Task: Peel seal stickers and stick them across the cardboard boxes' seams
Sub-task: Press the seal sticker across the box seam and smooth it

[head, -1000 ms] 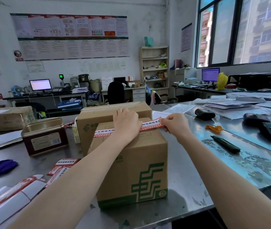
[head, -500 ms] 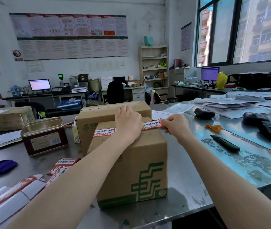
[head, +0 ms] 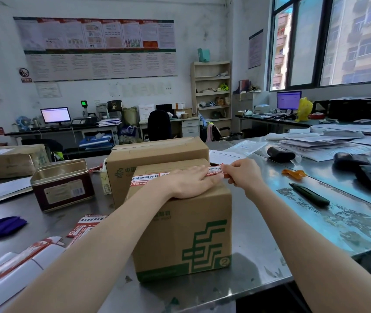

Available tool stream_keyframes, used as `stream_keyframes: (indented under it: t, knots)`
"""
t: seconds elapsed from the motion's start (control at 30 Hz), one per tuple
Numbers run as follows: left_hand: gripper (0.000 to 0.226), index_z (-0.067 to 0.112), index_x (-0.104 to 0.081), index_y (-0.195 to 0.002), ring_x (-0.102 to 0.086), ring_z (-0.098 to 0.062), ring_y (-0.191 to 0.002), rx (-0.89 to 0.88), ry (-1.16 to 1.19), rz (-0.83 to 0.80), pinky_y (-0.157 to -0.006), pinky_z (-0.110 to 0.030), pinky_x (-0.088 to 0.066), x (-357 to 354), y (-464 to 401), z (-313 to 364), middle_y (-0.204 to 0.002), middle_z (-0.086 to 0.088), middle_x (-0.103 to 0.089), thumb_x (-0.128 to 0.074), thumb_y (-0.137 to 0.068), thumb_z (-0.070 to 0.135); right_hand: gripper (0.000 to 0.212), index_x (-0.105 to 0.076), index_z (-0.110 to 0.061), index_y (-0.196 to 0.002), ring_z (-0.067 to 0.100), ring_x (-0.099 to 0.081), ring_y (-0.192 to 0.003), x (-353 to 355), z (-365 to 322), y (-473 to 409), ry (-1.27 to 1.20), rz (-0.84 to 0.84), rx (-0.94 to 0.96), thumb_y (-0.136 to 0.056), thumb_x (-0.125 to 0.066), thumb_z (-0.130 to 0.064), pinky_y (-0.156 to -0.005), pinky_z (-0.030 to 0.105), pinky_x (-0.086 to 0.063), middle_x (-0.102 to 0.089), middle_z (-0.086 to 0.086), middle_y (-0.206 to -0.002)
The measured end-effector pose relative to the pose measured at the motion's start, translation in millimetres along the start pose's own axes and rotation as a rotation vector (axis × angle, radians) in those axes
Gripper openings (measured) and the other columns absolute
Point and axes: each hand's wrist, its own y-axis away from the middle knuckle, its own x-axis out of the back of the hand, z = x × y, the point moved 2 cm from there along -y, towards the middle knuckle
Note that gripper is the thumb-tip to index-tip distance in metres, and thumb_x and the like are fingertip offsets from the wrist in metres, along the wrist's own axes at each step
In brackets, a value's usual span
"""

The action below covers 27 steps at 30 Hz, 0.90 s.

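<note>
Sticker [head: 150,177] lies across the top of the front cardboard box [head: 186,233]; the flat left hand [head: 191,182] has slid rightward along it, fingers straight, toward the right hand [head: 243,175], which still pinches its lifted end.

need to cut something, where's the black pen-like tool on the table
In the head view the black pen-like tool lies on the metal table to the right of the right hand, just below the orange scrap.
</note>
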Motion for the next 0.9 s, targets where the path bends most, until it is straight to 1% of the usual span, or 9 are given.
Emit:
stream_keyframes:
  t: [0.17, 0.27, 0.37, 0.43, 0.5, 0.6, 0.67, 0.8, 0.9]
  knots:
    - [0.078, 0.021, -0.004, -0.151, -0.001, -0.011, -0.146, -0.030, -0.025, -0.017, -0.119, -0.040, -0.006, 0.7, 6.7, -2.7, -0.160, 0.003, -0.001, -0.009, -0.089, 0.068, 0.027, -0.063, -0.010, -0.065, 0.009, -0.052, -0.050, -1.5, 6.0, 1.4, -0.028, -0.021, -0.001, -0.090, -0.061, -0.021, -0.051, 0.020, -0.040, -0.063, 0.000, -0.061]
    - [0.074, 0.023, -0.003, -0.151, 0.001, -0.010, -0.146, -0.031, -0.018, -0.029, -0.119, -0.039, -0.003, 0.8, 9.4, -3.2, -0.160, 0.005, -0.001, -0.011, -0.091, 0.065, 0.030, -0.061, -0.010, -0.061, 0.010, -0.051, -0.048, -5.6, 12.1, 3.2, -0.071, -0.037, -0.026, -0.089, -0.061, -0.020, -0.050, 0.022, -0.039, -0.061, 0.000, -0.059]
    - [0.066, 0.030, -0.007, -0.150, 0.001, -0.010, -0.146, -0.041, -0.007, -0.028, -0.119, -0.041, -0.003, 1.1, 9.9, -2.6, -0.160, 0.005, -0.002, -0.013, -0.093, 0.062, 0.038, -0.057, -0.009, -0.052, 0.009, -0.048, -0.042, -9.5, 18.2, 4.5, -0.123, -0.048, -0.041, -0.088, -0.062, -0.018, -0.049, 0.023, -0.040, -0.054, -0.007, -0.045]
    - [0.061, 0.036, -0.009, -0.149, 0.000, -0.011, -0.146, -0.053, 0.008, -0.026, -0.118, -0.042, -0.003, 0.4, 9.7, -2.9, -0.160, 0.005, -0.004, -0.014, -0.094, 0.061, 0.044, -0.049, -0.011, -0.047, 0.003, -0.043, -0.034, -11.5, 20.7, 6.0, -0.140, -0.060, -0.047, -0.088, -0.061, -0.018, -0.045, 0.021, -0.036, -0.046, -0.012, -0.033]
    - [0.060, 0.039, -0.010, -0.148, 0.000, -0.011, -0.146, -0.055, 0.021, -0.022, -0.116, -0.042, -0.003, 0.3, 9.7, -3.5, -0.160, 0.006, -0.005, -0.014, -0.094, 0.062, 0.048, -0.044, -0.013, -0.045, 0.002, -0.038, -0.029, -14.9, 22.9, 7.9, -0.145, -0.066, -0.055, -0.089, -0.061, -0.020, -0.039, 0.017, -0.031, -0.039, -0.013, -0.029]
    - [0.061, 0.038, -0.010, -0.149, -0.001, -0.011, -0.146, -0.054, 0.017, -0.016, -0.117, -0.043, -0.004, 0.3, 9.8, -3.3, -0.160, 0.006, -0.005, -0.013, -0.093, 0.063, 0.050, -0.041, -0.014, -0.044, 0.009, -0.036, -0.038, -20.7, 27.3, 8.7, -0.200, -0.044, -0.090, -0.089, -0.061, -0.023, -0.035, 0.014, -0.029, -0.036, -0.011, -0.031]
    - [0.066, 0.033, -0.009, -0.150, -0.002, -0.010, -0.146, -0.039, 0.013, -0.019, -0.117, -0.041, -0.004, -0.9, 11.1, -4.1, -0.160, 0.006, -0.005, -0.012, -0.092, 0.064, 0.047, -0.042, -0.013, -0.046, 0.012, -0.037, -0.043, -24.2, 27.7, 7.9, -0.215, -0.035, -0.112, -0.087, -0.062, -0.026, -0.039, 0.017, -0.032, -0.040, -0.004, -0.040]
    - [0.074, 0.024, -0.005, -0.151, -0.003, -0.010, -0.146, 0.011, 0.021, -0.006, -0.118, -0.038, -0.004, -2.6, 12.2, -7.2, -0.160, 0.006, -0.004, -0.011, -0.091, 0.066, 0.047, -0.041, -0.011, -0.050, 0.019, -0.040, -0.048, -27.2, 35.7, 10.0, -0.003, -0.045, -0.181, -0.085, -0.061, -0.036, -0.049, 0.024, -0.034, -0.044, 0.005, -0.050]
    - [0.072, 0.023, -0.005, -0.151, -0.003, -0.009, -0.146, 0.015, 0.028, 0.000, -0.118, -0.036, -0.003, -2.9, 11.6, -7.0, -0.160, 0.006, -0.003, -0.012, -0.092, 0.064, 0.049, -0.030, -0.014, -0.046, 0.019, -0.028, -0.048, -22.5, 42.2, 9.8, 0.100, 0.008, -0.145, -0.085, -0.058, -0.022, -0.051, 0.027, -0.024, -0.030, 0.003, -0.047]
